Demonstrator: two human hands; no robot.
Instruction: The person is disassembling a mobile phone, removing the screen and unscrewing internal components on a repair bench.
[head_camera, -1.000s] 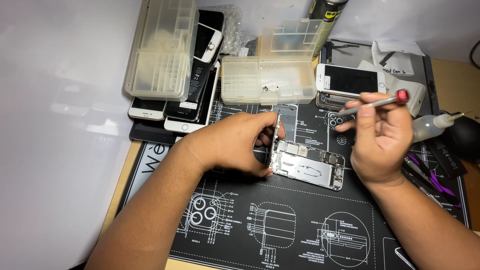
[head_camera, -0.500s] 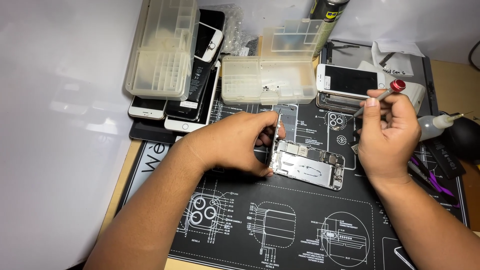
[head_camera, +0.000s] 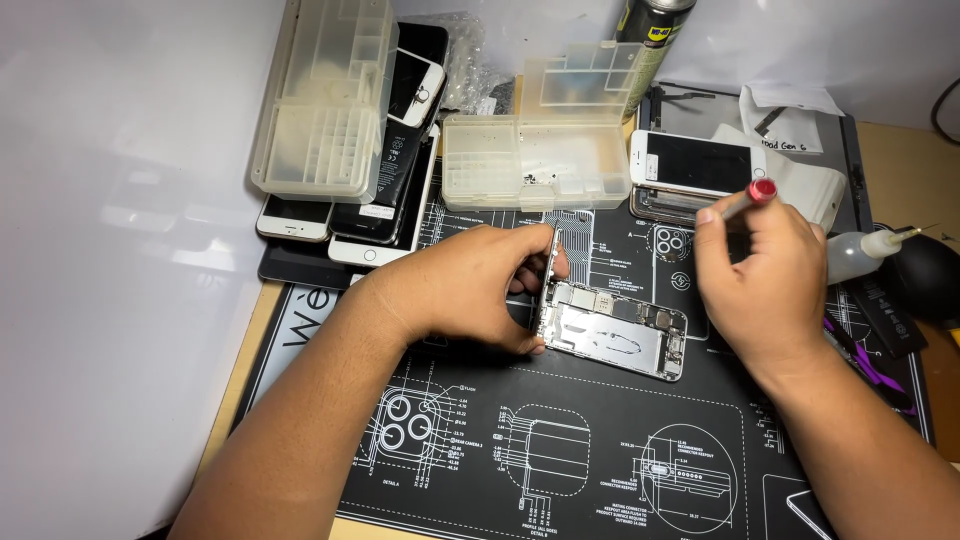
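Opened silver smartphone chassis (head_camera: 615, 338) with bare metal innards lies on the black diagram-printed work mat (head_camera: 560, 470), its end pinched by the left hand (head_camera: 470, 290) to steady it, while the right hand (head_camera: 765, 275), just beyond, clenches a red-capped slim screwdriver (head_camera: 748, 197) angled toward it.

Two bare forearms, sleeveless to the frame edge, entering from 7 and 5 o'clock; left hand (head_camera: 470, 290) and right hand (head_camera: 765, 275) gloveless, ringless, no watch or band at either wrist, short trimmed nails.
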